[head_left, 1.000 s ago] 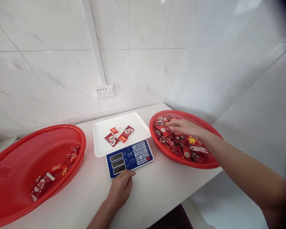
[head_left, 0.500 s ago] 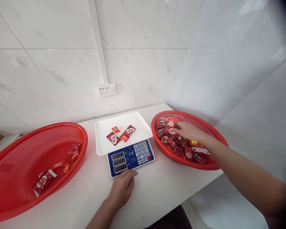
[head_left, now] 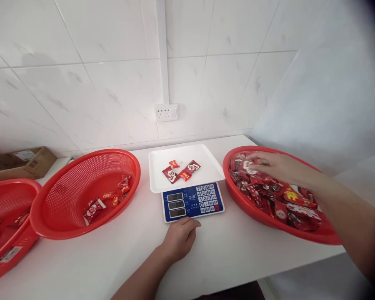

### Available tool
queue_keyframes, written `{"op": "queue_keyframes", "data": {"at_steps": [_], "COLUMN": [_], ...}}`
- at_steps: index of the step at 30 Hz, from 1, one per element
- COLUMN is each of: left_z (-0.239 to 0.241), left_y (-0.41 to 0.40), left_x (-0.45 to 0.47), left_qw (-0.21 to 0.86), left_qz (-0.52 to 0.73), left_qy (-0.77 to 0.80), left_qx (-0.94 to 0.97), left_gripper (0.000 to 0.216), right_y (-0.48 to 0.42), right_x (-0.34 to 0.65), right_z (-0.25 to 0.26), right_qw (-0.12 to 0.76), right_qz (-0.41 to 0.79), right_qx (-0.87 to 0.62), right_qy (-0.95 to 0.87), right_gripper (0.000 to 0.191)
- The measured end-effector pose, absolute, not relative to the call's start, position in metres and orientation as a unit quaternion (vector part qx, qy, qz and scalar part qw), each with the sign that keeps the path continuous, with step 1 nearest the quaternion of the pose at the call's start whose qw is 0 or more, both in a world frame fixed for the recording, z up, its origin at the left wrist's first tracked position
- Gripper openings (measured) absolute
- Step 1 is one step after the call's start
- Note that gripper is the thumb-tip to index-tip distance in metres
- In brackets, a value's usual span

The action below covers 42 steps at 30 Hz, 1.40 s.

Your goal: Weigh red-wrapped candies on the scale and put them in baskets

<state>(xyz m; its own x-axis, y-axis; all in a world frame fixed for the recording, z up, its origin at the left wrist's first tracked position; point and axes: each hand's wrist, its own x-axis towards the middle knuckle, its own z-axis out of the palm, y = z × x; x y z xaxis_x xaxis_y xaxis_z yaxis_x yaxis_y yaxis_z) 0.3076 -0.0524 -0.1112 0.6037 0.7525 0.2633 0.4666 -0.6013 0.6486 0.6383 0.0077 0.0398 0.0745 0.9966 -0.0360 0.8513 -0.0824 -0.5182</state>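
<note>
Since the earlier frame the view has swung left, bringing a third basket and a box into sight, and my right hand [head_left: 276, 166] has slid toward the far side of its basket.

A white tabletop [head_left: 112, 258] runs along a white tiled wall. On it, from the left, sit a red plastic mesh basket cut off by the frame edge [head_left: 6, 196], then a round red plastic mesh basket holding a few sweets [head_left: 78, 187]. Next come a blue-panelled electronic scale with a white tray [head_left: 192, 201] and a round red plastic mesh basket heaped with red wrapped sweets [head_left: 246, 210]. A brown cardboard box [head_left: 21, 160] lies at the back left.

Four small red wrapped sweets [head_left: 181, 170] lie on the scale tray, close together.

Risks, as I judge them: the heaped wrappers look slippery and overlap, so a shallow pinch could lift two or drop one over the rim. My left hand [head_left: 178, 239] sits just at the front edge of the scale, and leaning on it could disturb the reading.

The grip of the right hand is narrow, with fingers curled down onto the pile near a pale wrapper. I cannot tell whether it is actually pinched. The grip of the left hand is loosely curled, knuckles up. It rests on the tabletop and holds nothing.
</note>
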Motion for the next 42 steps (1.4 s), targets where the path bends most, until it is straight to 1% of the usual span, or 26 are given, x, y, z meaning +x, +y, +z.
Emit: {"op": "queue_keyframes", "data": {"at_steps": [1, 2, 4, 5, 7, 10, 13, 17, 19, 21, 26, 28, 31, 34, 37, 39, 42], "left_z": [-0.111, -0.111, -0.11, -0.11, -0.11, -0.109, -0.11, -0.109, -0.109, -0.109, -0.111, -0.111, -0.113, -0.115, -0.117, -0.118, -0.119], "left_y": [-0.053, -0.053, -0.053, -0.053, -0.053, -0.052, -0.051, -0.051, -0.052, -0.052, -0.052, -0.051, -0.049, -0.047, -0.046, -0.046, -0.046], "left_x": [0.308, 0.308, 0.308, 0.308, 0.308, 0.308, 0.307, 0.306, 0.306, 0.307, 0.31, 0.311, 0.31, 0.309, 0.308, 0.308, 0.309], "left_qw": [0.27, 0.27, 0.272, 0.273, 0.278, 0.284, 0.281, 0.269, 0.269, 0.275, 0.29, 0.292, 0.292, 0.289, 0.286, 0.284, 0.283], "left_qz": [0.266, 0.266, 0.266, 0.266, 0.266, 0.26, 0.258, 0.271, 0.28, 0.287, 0.288, 0.291, 0.291, 0.287, 0.288, 0.289, 0.284], "left_qy": [0.355, 0.352, 0.352, 0.353, 0.356, 0.36, 0.364, 0.358, 0.346, 0.332, 0.318, 0.32, 0.332, 0.344, 0.343, 0.34, 0.34], "left_qx": [0.855, 0.855, 0.855, 0.854, 0.852, 0.85, 0.85, 0.852, 0.854, 0.855, 0.855, 0.853, 0.848, 0.846, 0.847, 0.849, 0.851], "left_gripper": [0.03, 0.03, 0.031, 0.03, 0.03, 0.03, 0.03, 0.029, 0.029, 0.029, 0.027, 0.026, 0.023, 0.023, 0.022, 0.022, 0.022], "right_y": [0.01, 0.014, 0.027, 0.035, 0.054, 0.076, 0.077, 0.048, 0.025, 0.001, -0.046, -0.053, -0.055, -0.053, -0.049, -0.047, -0.041], "right_x": [0.622, 0.606, 0.573, 0.558, 0.533, 0.51, 0.51, 0.548, 0.574, 0.598, 0.642, 0.659, 0.69, 0.721, 0.742, 0.746, 0.739], "right_z": [0.042, 0.043, 0.038, 0.034, 0.026, 0.018, 0.021, 0.028, 0.027, 0.022, -0.009, -0.019, -0.026, -0.027, -0.027, -0.028, -0.024], "right_qw": [0.189, 0.174, 0.142, 0.143, 0.159, 0.215, 0.237, 0.228, 0.205, 0.166, 0.016, -0.002, 0.033, 0.062, 0.085, 0.132, 0.193], "right_qz": [0.233, 0.257, 0.28, 0.292, 0.324, 0.351, 0.336, 0.242, 0.201, 0.185, 0.135, 0.096, 0.071, 0.063, 0.058, 0.059, 0.061], "right_qx": [-0.67, -0.645, -0.612, -0.598, -0.577, -0.568, -0.583, -0.611, -0.63, -0.652, -0.679, -0.695, -0.735, -0.79, -0.809, -0.804, -0.785], "right_qy": [-0.679, -0.698, -0.726, -0.733, -0.732, -0.713, -0.701, -0.719, -0.722, -0.717, -0.722, -0.712, -0.673, -0.607, -0.578, -0.577, -0.586], "right_gripper": [0.028, 0.031, 0.035, 0.036, 0.04, 0.044, 0.047, 0.04, 0.039, 0.041, 0.054, 0.05, 0.04, 0.038, 0.031, 0.029, 0.031]}}
